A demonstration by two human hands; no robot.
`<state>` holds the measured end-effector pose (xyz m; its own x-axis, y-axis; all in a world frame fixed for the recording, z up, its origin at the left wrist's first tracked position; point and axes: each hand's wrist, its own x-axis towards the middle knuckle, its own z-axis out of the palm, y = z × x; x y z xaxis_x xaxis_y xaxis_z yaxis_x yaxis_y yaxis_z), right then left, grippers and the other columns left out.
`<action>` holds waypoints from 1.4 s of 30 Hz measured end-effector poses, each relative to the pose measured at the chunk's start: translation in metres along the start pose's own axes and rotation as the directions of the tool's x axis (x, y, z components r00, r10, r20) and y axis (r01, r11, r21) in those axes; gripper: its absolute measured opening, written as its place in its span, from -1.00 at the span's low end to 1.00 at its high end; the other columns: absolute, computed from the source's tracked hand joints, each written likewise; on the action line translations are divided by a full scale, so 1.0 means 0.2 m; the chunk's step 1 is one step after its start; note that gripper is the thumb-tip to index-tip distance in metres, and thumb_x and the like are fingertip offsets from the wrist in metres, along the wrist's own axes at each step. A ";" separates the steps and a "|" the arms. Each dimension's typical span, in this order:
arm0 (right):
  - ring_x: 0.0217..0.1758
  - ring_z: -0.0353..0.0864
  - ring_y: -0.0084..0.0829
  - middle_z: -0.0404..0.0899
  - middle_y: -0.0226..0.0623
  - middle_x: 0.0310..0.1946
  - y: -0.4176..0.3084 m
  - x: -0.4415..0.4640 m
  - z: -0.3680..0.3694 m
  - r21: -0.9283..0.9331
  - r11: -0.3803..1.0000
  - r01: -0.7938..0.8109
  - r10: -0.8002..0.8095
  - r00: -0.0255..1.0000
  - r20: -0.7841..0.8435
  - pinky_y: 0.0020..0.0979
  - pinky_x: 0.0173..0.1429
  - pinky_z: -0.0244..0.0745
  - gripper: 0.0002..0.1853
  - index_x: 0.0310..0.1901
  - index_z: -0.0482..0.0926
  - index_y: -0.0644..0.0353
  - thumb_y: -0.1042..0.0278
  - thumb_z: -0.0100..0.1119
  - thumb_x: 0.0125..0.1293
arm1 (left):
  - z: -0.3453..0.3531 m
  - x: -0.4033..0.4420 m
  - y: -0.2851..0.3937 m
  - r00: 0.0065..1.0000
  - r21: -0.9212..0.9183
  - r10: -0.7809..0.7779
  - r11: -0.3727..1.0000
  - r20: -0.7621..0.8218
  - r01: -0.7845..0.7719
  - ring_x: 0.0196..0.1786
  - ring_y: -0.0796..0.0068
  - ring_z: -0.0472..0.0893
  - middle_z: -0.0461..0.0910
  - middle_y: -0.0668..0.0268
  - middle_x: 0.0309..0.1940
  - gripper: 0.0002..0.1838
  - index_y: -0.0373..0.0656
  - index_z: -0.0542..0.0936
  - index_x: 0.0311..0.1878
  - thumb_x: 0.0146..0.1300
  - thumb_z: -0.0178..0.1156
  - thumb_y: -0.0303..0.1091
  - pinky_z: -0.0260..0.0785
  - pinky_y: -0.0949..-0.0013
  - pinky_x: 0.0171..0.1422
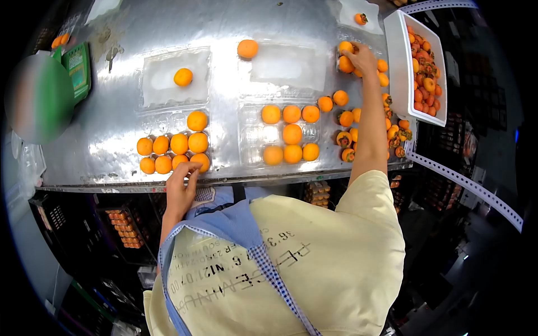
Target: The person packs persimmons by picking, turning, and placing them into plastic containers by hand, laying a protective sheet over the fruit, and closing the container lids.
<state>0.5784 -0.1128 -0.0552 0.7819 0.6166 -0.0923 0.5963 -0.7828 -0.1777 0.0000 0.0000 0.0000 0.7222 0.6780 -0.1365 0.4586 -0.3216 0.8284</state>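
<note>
Round orange persimmons [346, 65] lie beneath the curled fingers of the right hand [364, 59], on the metal surface [224, 126]; the left hand [182, 185], fingers bent, touches another in a clear plastic tray [162, 120]. Holds unclear. Likely picking; next needs gentle gripping.

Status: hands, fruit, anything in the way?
Left hand at corner fruit of left tray. Right hand at fruit near white crate. Left tray partly filled. Right forearm partly screens loose fruit.
</note>
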 end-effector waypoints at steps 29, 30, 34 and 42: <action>-0.10 0.53 -0.22 0.59 -0.21 -0.23 -1.91 -1.38 0.30 0.290 0.686 0.668 -0.697 0.717 -0.001 -0.29 0.04 0.42 -0.61 -0.08 0.59 0.17 0.27 0.33 0.01 | -0.49 0.11 -0.77 0.931 -0.272 -0.303 0.931 -0.202 0.243 -0.21 0.43 0.58 0.53 0.16 -0.03 -0.65 -0.14 0.48 0.12 0.24 0.10 -0.46 0.44 0.39 -0.07; -0.04 0.48 -0.19 0.58 -0.24 -0.23 -1.92 -1.40 0.31 0.259 0.693 0.673 -0.699 0.715 0.012 -0.25 0.10 0.36 -0.58 -0.09 0.59 0.15 0.25 0.36 -0.04 | -0.50 0.11 -0.76 0.935 -0.294 -0.306 0.924 -0.181 0.245 -0.23 0.41 0.58 0.54 0.13 -0.05 -0.65 -0.15 0.48 0.11 0.23 0.10 -0.47 0.44 0.38 -0.08; 0.01 0.45 -0.19 0.58 -0.25 -0.18 -1.95 -1.42 0.33 0.110 0.726 0.679 -0.687 0.707 0.168 -0.23 0.11 0.34 -0.54 -0.08 0.58 0.15 0.22 0.39 -0.07 | -0.52 0.13 -0.79 0.945 -0.326 -0.303 0.912 -0.122 0.250 -0.23 0.42 0.59 0.55 0.12 -0.07 -0.62 -0.16 0.46 0.13 0.22 0.12 -0.49 0.45 0.38 -0.10; -0.05 0.48 -0.13 0.58 -0.18 -0.16 -1.96 -1.41 0.34 0.092 0.720 0.688 -0.692 0.700 0.175 -0.21 0.09 0.35 -0.46 -0.03 0.55 0.19 0.22 0.40 -0.12 | -0.50 0.18 -0.83 0.949 -0.335 -0.269 0.920 -0.166 0.202 -0.09 0.35 0.55 0.51 0.13 -0.01 -0.61 -0.20 0.46 0.10 0.17 0.15 -0.50 0.43 0.35 -0.03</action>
<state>0.1125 0.0257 -0.0261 0.1028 0.9882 -0.1133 0.9505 -0.1312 -0.2816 -0.1021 0.1434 -0.0872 0.4761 0.8394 -0.2622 0.3949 0.0623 0.9166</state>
